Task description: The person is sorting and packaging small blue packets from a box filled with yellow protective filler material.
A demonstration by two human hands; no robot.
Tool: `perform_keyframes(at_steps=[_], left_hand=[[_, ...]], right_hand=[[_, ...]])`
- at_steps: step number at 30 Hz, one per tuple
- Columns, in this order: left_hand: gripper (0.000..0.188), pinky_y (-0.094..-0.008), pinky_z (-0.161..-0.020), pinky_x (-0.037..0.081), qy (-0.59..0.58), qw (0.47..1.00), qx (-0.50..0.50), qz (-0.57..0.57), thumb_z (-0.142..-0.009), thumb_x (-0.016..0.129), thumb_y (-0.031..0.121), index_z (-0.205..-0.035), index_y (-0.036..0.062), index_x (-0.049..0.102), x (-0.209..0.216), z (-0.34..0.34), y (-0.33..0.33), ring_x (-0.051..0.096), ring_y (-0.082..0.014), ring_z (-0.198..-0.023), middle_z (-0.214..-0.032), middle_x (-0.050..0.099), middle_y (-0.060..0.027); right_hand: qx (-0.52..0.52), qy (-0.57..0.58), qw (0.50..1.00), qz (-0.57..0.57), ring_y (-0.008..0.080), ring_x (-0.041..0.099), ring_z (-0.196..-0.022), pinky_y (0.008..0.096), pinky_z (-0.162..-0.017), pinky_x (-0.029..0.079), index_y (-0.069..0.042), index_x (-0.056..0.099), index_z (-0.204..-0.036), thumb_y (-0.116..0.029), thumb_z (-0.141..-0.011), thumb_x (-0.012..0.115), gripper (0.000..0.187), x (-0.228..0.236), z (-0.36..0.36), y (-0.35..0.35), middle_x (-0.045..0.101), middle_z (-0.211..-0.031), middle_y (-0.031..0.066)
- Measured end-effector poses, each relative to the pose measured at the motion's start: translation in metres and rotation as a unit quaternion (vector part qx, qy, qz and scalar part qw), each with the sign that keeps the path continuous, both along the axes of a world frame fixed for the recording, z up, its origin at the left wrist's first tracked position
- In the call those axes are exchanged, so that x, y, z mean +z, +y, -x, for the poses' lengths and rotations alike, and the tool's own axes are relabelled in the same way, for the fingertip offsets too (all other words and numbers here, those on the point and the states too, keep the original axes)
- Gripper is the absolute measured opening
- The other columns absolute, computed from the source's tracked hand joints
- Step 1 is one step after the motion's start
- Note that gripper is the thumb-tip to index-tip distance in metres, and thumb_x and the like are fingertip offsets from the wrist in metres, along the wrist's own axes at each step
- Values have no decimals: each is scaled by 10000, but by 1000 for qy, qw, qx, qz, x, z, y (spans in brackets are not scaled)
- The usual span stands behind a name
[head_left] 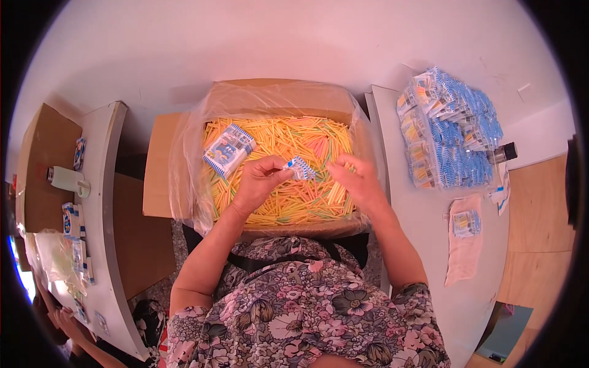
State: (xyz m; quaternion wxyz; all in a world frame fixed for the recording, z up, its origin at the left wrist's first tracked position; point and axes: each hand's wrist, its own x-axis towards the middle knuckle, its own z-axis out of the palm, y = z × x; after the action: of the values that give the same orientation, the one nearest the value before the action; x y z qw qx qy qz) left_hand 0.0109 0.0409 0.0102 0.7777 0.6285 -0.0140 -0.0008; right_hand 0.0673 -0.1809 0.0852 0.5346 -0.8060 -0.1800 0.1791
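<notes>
Over a big cardboard box (161, 165) full of thin yellow, orange, pink and green sticks (264, 205), my left hand (261, 181) pinches a small clear packet (300, 169) with blue-striped ends. Close to the packet's right side is my right hand (356, 178), apart from it, with its fingers curled in. Whatever those fingers may hold is too small or hidden to make out. A larger white and blue printed pack (229, 151) lies on the sticks at the upper left, beyond my left hand.
Clear plastic (191, 147) lines the box. On the right table (423, 245) stands a clear tub heaped with blue-striped packets (451, 132); one packet (466, 223) rests on a pink cloth (461, 264). The left table (101, 184) has a pale flask (67, 180). Another person's arm (76, 331) shows lower left.
</notes>
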Motion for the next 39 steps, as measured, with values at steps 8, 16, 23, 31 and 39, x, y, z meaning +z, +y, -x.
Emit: perform_keyframes(at_steps=[8, 16, 23, 31, 39], left_hand=[[87, -254, -813, 472, -34, 999, -19, -8, -810, 661, -27, -886, 1, 692, 3, -4, -4, 589, -117, -910, -1009, 645, -62], [136, -258, -844, 473, -33, 999, -42, -10, -801, 666, -35, -918, 19, 710, 3, -6, -5, 596, -139, -955, -1046, 650, -80], [141, -255, -841, 479, -10, 999, -30, 3, -807, 664, -30, -932, 17, 710, -2, -6, -5, 593, -132, -950, -1046, 647, -82], [116, -260, -845, 480, -7, 999, -47, 17, -825, 656, -16, -927, 6, 707, 0, -6, -5, 594, -136, -950, -1052, 645, -81], [106, -253, -831, 481, 16, 998, -51, 15, -829, 658, -7, -921, 7, 707, 2, -5, -5, 594, -126, -937, -1036, 642, -72]], right_hand=[[3, 117, 983, -139, 29, 387, -588, 231, -502, 309, -35, 565, -731, -214, -864, 628, 233, 9, -16, 14, 463, -623, -56], [-17, -100, 995, 1, 38, 473, -678, 233, -585, 396, -9, 595, -798, -193, -880, 625, 204, 9, -24, 38, 560, -689, -18], [-24, -80, 996, -18, 49, 474, -669, 249, -585, 404, 2, 565, -752, -194, -874, 622, 238, 15, -30, 41, 549, -675, -12], [-25, -121, 992, 30, 61, 425, -601, 268, -526, 366, -5, 562, -775, -190, -867, 624, 216, 24, -21, 49, 459, -601, 6], [22, -164, 986, 31, 155, 380, -468, 339, -454, 333, 17, 565, -743, -245, -837, 615, 283, 17, -30, 49, 400, -495, 112]])
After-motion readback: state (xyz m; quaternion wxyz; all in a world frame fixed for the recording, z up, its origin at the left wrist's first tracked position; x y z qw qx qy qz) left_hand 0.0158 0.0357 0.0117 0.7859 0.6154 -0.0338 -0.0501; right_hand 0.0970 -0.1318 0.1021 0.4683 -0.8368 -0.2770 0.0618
